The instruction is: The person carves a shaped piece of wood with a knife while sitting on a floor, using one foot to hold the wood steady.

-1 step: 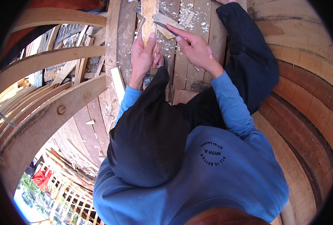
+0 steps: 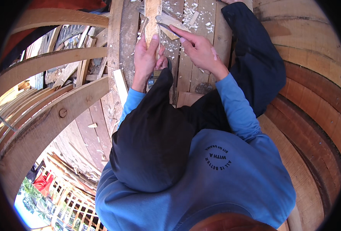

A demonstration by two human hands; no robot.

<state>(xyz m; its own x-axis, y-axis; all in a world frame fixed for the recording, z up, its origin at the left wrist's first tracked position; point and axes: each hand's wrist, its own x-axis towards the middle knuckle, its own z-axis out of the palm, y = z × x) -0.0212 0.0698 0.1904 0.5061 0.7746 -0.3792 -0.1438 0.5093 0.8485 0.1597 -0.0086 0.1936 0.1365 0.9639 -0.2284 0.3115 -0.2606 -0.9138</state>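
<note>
A long pale strip of wood [image 2: 153, 17] runs away from me at the top of the view. My left hand [image 2: 146, 56] is closed around its near end, with the thumb lying along the top face. In my right hand [image 2: 200, 50] is a knife [image 2: 165, 26]. Its dark blade points left, and the tip lies close to the strip's right edge; whether it touches I cannot tell. The right index finger stretches along the back of the knife. The knife's handle is hidden inside my fist.
Wood shavings [image 2: 191, 13] and a flat wood offcut [image 2: 174, 23] lie on the plank floor [image 2: 184, 77]. Curved wooden ribs [image 2: 59, 109] rise on the left, with scrap wood [image 2: 76, 71] beyond them. Curved planks [image 2: 312, 92] form a wall on the right. My bent legs flank the work.
</note>
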